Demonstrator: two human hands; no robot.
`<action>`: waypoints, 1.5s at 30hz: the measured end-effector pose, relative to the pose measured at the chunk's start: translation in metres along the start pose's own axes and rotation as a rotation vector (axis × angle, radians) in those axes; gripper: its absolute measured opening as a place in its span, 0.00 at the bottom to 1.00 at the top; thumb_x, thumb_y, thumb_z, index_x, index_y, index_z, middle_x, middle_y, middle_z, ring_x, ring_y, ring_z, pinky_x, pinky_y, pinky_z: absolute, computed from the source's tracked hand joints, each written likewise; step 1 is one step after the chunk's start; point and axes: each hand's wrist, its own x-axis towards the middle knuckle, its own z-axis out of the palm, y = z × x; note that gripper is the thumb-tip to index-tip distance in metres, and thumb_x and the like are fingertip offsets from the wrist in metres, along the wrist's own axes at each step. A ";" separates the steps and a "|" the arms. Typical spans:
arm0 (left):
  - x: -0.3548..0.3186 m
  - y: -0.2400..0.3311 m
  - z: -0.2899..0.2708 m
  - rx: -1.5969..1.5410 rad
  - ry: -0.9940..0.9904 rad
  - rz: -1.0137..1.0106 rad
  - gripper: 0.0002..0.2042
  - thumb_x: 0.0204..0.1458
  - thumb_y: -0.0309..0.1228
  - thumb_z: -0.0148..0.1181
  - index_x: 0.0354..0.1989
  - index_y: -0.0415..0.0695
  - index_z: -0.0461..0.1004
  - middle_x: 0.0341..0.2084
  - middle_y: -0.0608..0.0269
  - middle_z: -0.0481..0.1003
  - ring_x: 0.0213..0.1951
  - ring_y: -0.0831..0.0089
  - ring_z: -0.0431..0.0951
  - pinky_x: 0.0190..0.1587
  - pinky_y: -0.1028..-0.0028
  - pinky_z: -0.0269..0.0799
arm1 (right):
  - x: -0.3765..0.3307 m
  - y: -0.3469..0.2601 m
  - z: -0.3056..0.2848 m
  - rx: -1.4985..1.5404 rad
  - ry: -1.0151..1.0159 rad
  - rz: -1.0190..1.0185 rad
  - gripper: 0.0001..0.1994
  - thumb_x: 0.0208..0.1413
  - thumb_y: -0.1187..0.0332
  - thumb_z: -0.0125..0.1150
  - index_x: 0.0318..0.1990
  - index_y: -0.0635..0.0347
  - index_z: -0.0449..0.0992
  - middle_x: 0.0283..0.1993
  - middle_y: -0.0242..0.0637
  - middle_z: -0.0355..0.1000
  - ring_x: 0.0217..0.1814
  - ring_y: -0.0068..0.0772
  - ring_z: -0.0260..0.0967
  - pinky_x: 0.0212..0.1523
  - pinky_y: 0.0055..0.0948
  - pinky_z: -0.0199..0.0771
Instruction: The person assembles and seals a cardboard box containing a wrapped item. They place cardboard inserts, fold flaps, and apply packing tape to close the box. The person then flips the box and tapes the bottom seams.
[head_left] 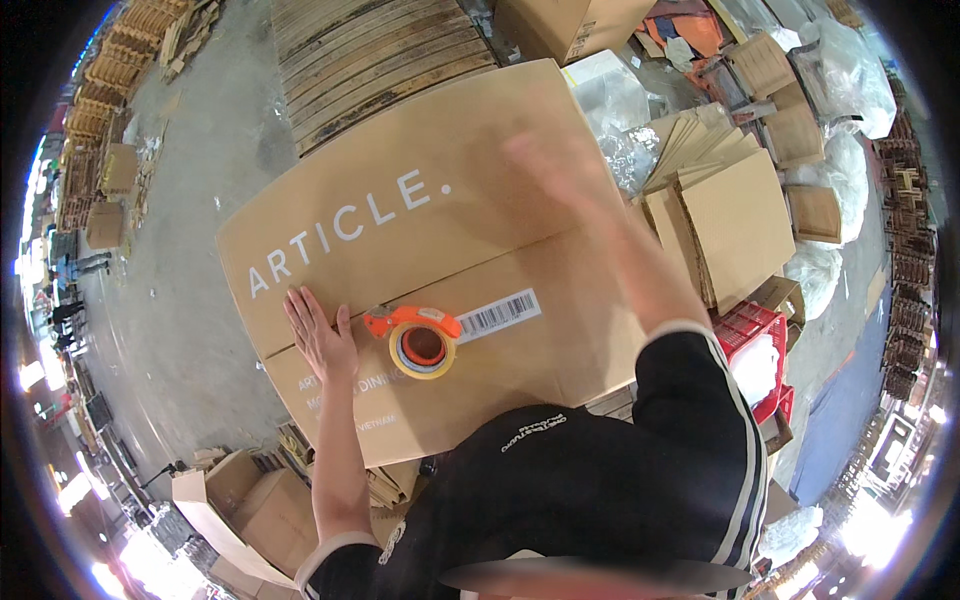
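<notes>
A large brown cardboard box [500,225] with pale printing lies in front of me, a seam running across its top. My left hand [322,335] rests flat on its left part, fingers stretched out and holding nothing. Just right of that hand sits an orange tape dispenser [412,318] with a roll of tape [443,366] on it, untouched by either hand. A white barcode label [510,308] is stuck beside it. Over the far right part of the box, my right hand [545,165] is smeared by motion, so its fingers cannot be made out.
Wooden slats of a pallet [385,75] show beyond the box. To the right are stacked flattened cardboard [740,220], clear plastic wrap [632,155] and a red crate [755,335]. An open carton [265,510] stands at the lower left, near grey floor [180,330].
</notes>
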 end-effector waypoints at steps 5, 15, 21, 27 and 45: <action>0.000 -0.004 0.002 0.062 -0.028 0.019 0.41 0.72 0.52 0.50 0.85 0.46 0.43 0.85 0.53 0.40 0.84 0.51 0.39 0.81 0.49 0.42 | -0.016 0.129 -0.201 0.869 0.805 0.425 0.40 0.74 0.34 0.44 0.78 0.57 0.63 0.78 0.43 0.65 0.80 0.44 0.60 0.80 0.46 0.55; 0.003 -0.006 0.011 0.051 -0.014 0.020 0.40 0.72 0.51 0.51 0.85 0.50 0.44 0.85 0.52 0.41 0.84 0.49 0.39 0.81 0.48 0.44 | 0.042 0.047 -0.026 -0.349 0.127 0.207 0.54 0.67 0.31 0.55 0.81 0.72 0.47 0.85 0.64 0.43 0.86 0.62 0.46 0.82 0.53 0.49; 0.009 -0.002 0.004 0.008 0.023 0.051 0.39 0.70 0.51 0.54 0.84 0.48 0.49 0.84 0.51 0.45 0.84 0.49 0.42 0.81 0.50 0.44 | 0.115 -0.131 0.007 -0.363 0.563 -0.392 0.46 0.61 0.44 0.68 0.83 0.42 0.54 0.85 0.54 0.50 0.86 0.71 0.43 0.82 0.54 0.53; 0.027 0.002 -0.019 -0.083 0.011 -0.055 0.39 0.68 0.55 0.56 0.82 0.52 0.55 0.83 0.51 0.48 0.83 0.49 0.44 0.82 0.50 0.44 | 0.128 -0.223 0.190 -0.279 0.331 -0.425 0.37 0.69 0.41 0.61 0.74 0.61 0.67 0.83 0.51 0.54 0.86 0.68 0.44 0.81 0.64 0.50; 0.075 -0.336 -0.077 -1.584 0.223 -0.899 0.36 0.75 0.57 0.38 0.80 0.43 0.59 0.78 0.56 0.62 0.79 0.61 0.59 0.79 0.51 0.52 | 0.169 -0.184 0.239 -0.672 0.249 -0.358 0.28 0.71 0.44 0.58 0.68 0.54 0.71 0.79 0.44 0.64 0.82 0.57 0.56 0.79 0.58 0.57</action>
